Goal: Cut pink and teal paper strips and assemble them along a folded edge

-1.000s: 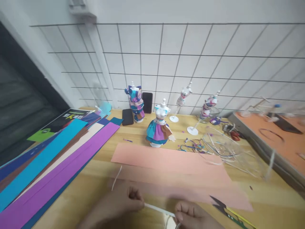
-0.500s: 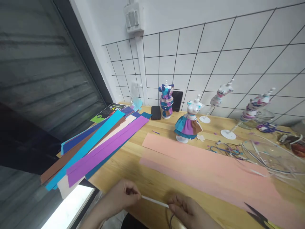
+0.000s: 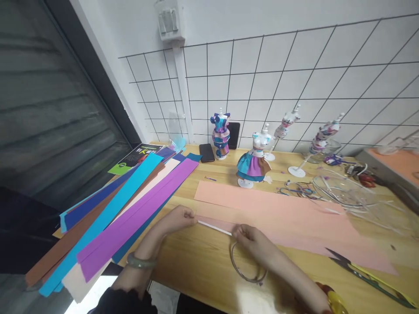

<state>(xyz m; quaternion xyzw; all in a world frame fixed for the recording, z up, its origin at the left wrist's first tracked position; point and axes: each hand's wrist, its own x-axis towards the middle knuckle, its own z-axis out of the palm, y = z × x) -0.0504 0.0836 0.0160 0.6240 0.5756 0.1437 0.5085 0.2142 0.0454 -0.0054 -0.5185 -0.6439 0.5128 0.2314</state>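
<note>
The left hand (image 3: 179, 218) and right hand (image 3: 250, 238), both grips pinched on a straight, thin white strip (image 3: 214, 228) above the pale wooden bench (image 3: 190, 261), seem to be tensioning it, which next calls for an even pull.

Left hand (image 3: 180, 218) and right hand (image 3: 250, 240) pinch either end of a thin white strip (image 3: 214, 227), drawn straight above the desk (image 3: 193, 270); a thin loop (image 3: 240, 274) hangs or lies just below the right hand, unclear which. Beyond them a long pink sheet (image 3: 278, 213) lies flat, scissors (image 3: 369, 279) at its near right edge. Farther back stand four small dress forms, the nearest in a multicoloured skirt (image 3: 253, 166); at left, purple (image 3: 137, 213), blue (image 3: 111, 218) and brown (image 3: 62, 250) bands overlap in a fan.
</note>
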